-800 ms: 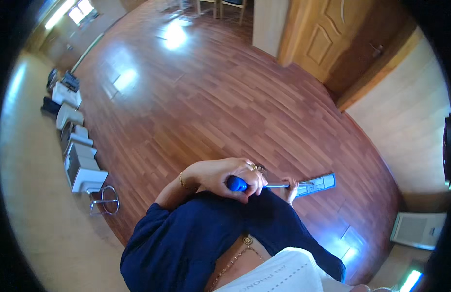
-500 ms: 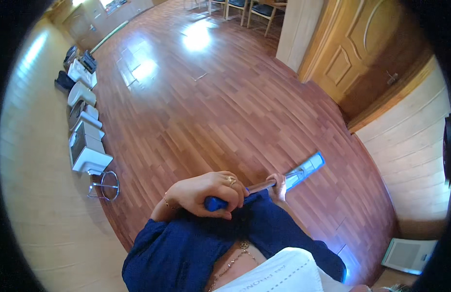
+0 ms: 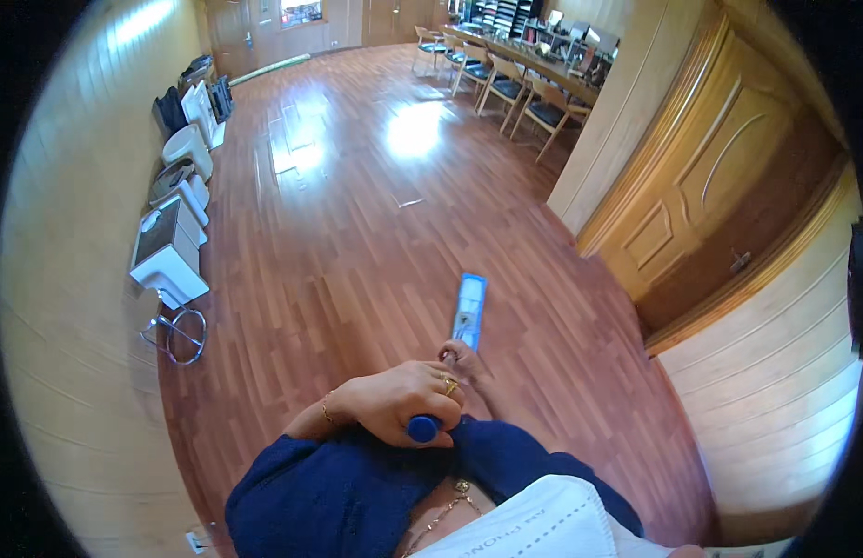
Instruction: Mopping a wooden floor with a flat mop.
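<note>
I hold a flat floor mop point(image 3: 469, 302) with a bright blue, pale-centred head that lies on the wood-look floor ahead of me. My left hand point(image 3: 401, 400) is closed round the top of its handle, and the blue end cap point(image 3: 423, 429) pokes out of the fist toward me. Further down the handle, close above the mop head, the fingers of my right hand point(image 3: 465, 361) are wrapped round it. Between the two hands the handle is mostly hidden.
Along the left wall stand a metal ring-shaped stand point(image 3: 184, 336), a white cabinet-like box point(image 3: 175, 251) and several other items. On the right is a closed wooden door point(image 3: 701, 177). Chairs point(image 3: 546, 112) line a long desk point(image 3: 534, 60) at the far right.
The mop head has swung from the right to nearly straight ahead, both hands still on the handle. The view has tilted up and turned, showing more of the desk and far wall.
</note>
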`<state>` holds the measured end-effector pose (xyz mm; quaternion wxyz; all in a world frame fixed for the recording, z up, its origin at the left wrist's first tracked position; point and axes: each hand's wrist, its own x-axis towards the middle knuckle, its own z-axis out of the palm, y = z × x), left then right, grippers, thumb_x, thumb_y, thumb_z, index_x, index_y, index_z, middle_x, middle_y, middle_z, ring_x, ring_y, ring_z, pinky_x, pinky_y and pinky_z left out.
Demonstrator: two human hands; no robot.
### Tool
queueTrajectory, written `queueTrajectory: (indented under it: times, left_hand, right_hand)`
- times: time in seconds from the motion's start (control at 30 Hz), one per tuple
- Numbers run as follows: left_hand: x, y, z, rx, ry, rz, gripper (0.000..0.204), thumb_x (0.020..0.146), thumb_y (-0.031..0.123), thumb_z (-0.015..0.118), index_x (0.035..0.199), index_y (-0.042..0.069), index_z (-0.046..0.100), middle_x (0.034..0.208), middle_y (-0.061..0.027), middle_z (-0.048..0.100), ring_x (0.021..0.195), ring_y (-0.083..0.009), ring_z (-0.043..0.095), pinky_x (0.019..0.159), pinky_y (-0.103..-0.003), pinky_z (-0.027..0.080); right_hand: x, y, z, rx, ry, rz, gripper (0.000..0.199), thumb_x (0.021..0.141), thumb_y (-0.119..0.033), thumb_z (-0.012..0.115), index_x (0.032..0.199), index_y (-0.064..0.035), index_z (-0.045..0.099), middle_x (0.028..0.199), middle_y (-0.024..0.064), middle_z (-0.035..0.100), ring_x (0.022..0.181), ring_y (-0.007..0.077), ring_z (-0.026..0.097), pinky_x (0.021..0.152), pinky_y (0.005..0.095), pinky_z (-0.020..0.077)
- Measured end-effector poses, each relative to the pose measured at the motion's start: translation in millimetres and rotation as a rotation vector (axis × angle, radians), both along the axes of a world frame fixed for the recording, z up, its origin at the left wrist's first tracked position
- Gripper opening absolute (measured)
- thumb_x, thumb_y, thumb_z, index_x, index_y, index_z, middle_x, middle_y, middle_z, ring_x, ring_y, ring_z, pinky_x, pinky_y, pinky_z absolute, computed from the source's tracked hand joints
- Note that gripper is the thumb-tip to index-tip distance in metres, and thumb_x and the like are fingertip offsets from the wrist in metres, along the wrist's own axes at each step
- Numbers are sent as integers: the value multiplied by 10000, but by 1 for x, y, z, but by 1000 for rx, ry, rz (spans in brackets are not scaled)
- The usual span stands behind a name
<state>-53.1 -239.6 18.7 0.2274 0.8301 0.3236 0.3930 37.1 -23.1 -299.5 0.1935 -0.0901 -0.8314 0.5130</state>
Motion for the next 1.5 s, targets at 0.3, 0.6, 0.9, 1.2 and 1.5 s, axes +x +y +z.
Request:
queueTrajectory:
  times: [0.3, 0.6, 0.9, 1.2, 1.5]
  left_hand:
    - [58, -34, 1, -44, -5, -184, 215, 799, 198, 716, 755, 62, 555, 813, -90, 596, 829, -301, 593, 806, -442, 436]
    - [100, -69, -6, -49, -46, -494, 240, 827, 211, 699, 739, 69, 526, 763, -87, 588, 782, -302, 602, 771, -434, 434]
    - [172, -74, -45, -310, -217, -823, 183, 745, 124, 687, 710, 75, 514, 705, -66, 585, 700, -253, 588, 805, -397, 387]
    - [213, -93, -81, -639, -243, -944, 184, 747, 7, 695, 703, 39, 519, 785, -84, 601, 800, -238, 581, 777, -391, 430]
    - [146, -111, -58, -792, -264, -895, 166, 782, -7, 675, 714, 44, 532, 784, -60, 587, 887, -206, 565, 812, -370, 423]
  right_hand:
    - [86, -51, -16, -99, -109, -121, 134, 732, 2, 582, 843, -55, 631, 842, 91, 640, 808, 252, 609, 737, 339, 479]
    - [219, -149, 10, 222, -114, -623, 101, 756, -35, 599, 845, -55, 642, 819, 133, 658, 826, 310, 630, 755, 395, 491]
    - [368, -252, -28, 236, -173, -1100, 170, 665, -54, 642, 829, -96, 649, 839, 81, 667, 821, 286, 615, 772, 391, 458]
    - [442, -354, -71, 167, -229, -1389, 76, 669, -73, 613, 739, -97, 632, 783, 92, 644, 814, 302, 598, 782, 412, 448]
    - [386, -383, -80, 232, -302, -1301, 154, 674, -121, 680, 825, -87, 687, 760, 121, 662, 722, 317, 629, 697, 404, 484]
